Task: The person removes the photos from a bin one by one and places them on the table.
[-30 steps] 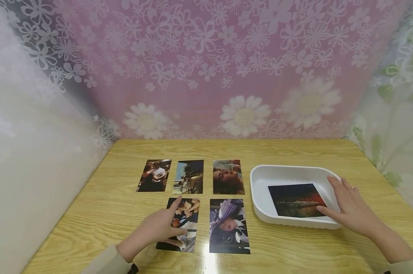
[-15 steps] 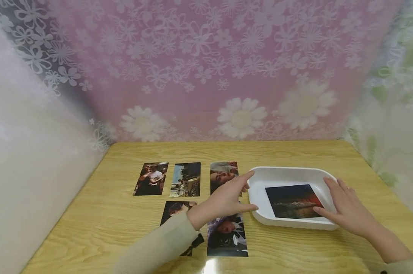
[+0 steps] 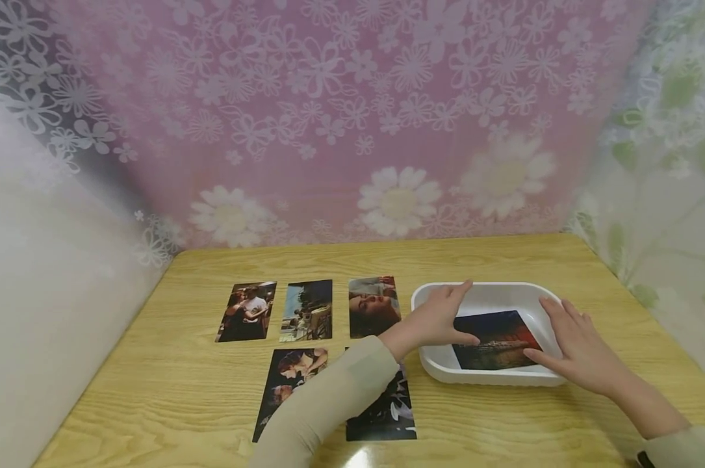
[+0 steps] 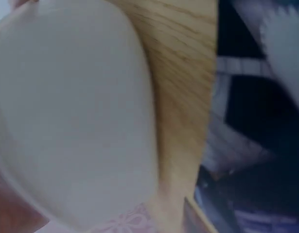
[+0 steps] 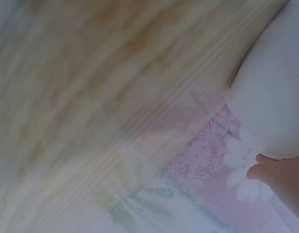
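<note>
A white plastic tray point(image 3: 492, 377) with rounded corners stands at the right of the wooden table. Inside it lies a dark photo point(image 3: 497, 348) with red at its right. My left hand point(image 3: 436, 322) reaches over the tray's left side, fingers extended and holding nothing, thumb overlapping the photo's left edge. My right hand point(image 3: 586, 354) is at the tray's right rim, fingers spread and thumb pointing in toward the photo. In the left wrist view the tray point(image 4: 76, 111) fills the left half; in the right wrist view right fingertips point(image 5: 261, 170) show by the rim.
Three photos form a back row: a couple point(image 3: 247, 312), an outdoor scene point(image 3: 307, 312) and a reclining face point(image 3: 373, 309). Two more, a photo of people point(image 3: 288, 380) and a dark photo point(image 3: 384, 416), lie nearer, partly hidden by my left sleeve point(image 3: 329, 396). Floral cloth point(image 3: 329, 130) backs the table.
My left hand has moved right, from the front-left photo to the tray's left rim and then over the tray. The right hand stays at the tray. The head view has shifted slightly.
</note>
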{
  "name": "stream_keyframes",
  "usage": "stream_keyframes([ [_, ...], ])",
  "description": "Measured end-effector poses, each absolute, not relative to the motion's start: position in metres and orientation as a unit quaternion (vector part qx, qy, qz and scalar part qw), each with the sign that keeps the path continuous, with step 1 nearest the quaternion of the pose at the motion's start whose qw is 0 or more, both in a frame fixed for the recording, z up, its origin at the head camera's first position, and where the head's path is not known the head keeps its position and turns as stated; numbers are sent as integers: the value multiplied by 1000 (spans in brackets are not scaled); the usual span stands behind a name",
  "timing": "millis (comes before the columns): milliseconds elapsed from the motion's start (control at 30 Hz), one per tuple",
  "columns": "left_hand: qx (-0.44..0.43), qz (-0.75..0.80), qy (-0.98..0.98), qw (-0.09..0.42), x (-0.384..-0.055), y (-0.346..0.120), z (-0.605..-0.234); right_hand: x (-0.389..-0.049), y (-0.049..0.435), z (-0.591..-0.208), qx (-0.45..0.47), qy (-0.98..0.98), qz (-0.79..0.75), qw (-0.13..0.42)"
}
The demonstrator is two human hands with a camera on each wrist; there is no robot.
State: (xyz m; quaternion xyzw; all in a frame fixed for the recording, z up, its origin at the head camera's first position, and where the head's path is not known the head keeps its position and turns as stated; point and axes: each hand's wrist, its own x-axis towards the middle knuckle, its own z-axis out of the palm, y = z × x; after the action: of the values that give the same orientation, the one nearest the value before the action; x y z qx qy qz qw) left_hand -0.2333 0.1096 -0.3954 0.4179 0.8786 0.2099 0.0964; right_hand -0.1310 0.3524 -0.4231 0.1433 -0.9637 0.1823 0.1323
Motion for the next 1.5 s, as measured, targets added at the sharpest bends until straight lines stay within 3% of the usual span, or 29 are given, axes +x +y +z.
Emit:
stream_keyframes([
  [433, 355, 1, 925, 136, -229, 128, -413, -132, 351, -424, 142, -964, 181, 134],
  [667, 371, -71, 918, 118, -226, 128, -416, -133, 351, -423, 140, -964, 179, 135],
  [1133, 383, 5, 916, 120, -229, 127, -414, -133, 353, -426, 143, -963, 180, 142],
  [1500, 411, 100, 904, 66, -235, 123, -409, -132, 353, -425, 137, -966, 176, 129],
])
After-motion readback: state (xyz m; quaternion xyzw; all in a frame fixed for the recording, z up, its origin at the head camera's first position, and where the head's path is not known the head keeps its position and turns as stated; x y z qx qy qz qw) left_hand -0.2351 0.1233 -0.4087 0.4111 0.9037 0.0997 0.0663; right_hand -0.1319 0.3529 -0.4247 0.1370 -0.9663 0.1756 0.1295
